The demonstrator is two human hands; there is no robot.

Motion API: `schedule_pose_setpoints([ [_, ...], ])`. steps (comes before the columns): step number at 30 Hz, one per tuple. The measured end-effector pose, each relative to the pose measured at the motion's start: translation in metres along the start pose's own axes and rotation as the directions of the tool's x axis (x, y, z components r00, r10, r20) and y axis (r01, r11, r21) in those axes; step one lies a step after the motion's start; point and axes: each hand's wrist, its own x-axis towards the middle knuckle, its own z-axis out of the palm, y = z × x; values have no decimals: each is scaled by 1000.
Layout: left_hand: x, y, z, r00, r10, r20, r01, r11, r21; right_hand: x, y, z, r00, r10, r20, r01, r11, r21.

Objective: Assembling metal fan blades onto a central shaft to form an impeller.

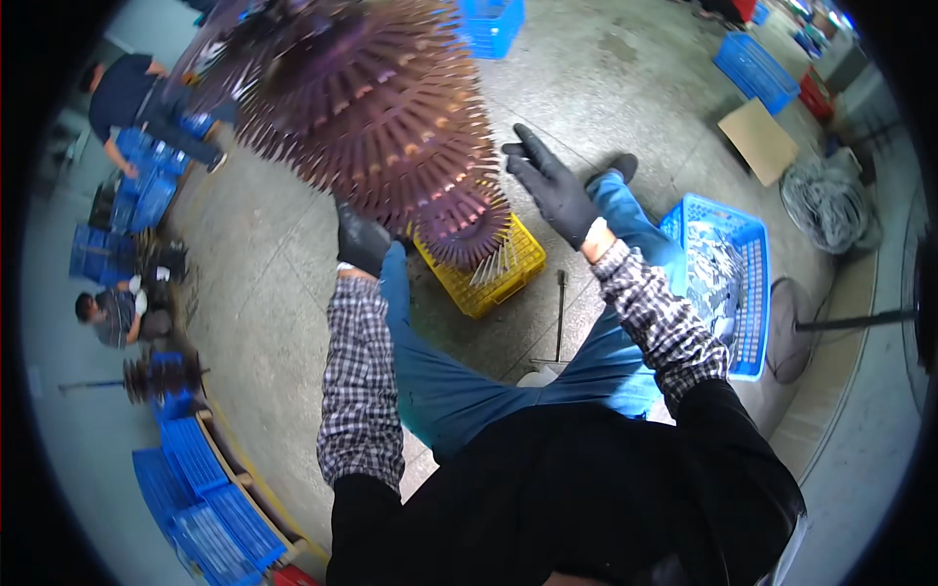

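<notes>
In front of me rises a tall tiered stack (pixel 391 127) of purplish-brown metal strips, fanned out in rings one above another. At its lower left edge is my left hand (pixel 363 242) in a black glove; its fingers are mostly hidden, so their grip does not show. My right hand (pixel 555 190), also black-gloved, is held just right of the rings, fingers stretched out and holding nothing. Below the lowest ring sits a yellow crate (pixel 477 303), partly covered by the stack. Several silvery strips (pixel 496 262) stick out at the ring's bottom, over the crate.
By my right leg stands a blue basket (pixel 762 293) of shiny metal pieces. A thin metal rod (pixel 561 317) is between my knees. Farther right are cardboard (pixel 758 142) and a wrapped coil (pixel 829 205). Two people (pixel 127 93) work at the left, near blue crates (pixel 195 454).
</notes>
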Motion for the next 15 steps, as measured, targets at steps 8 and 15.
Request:
schedule_pose_setpoints([
  [8,6,-42,-101,683,-719,132,674,550,-494,-139,25,-277,753,94,-651,-177,982,-63],
  [15,-9,8,-47,640,-763,89,666,494,-559,-408,126,-438,562,349,-750,-822,137,-552],
])
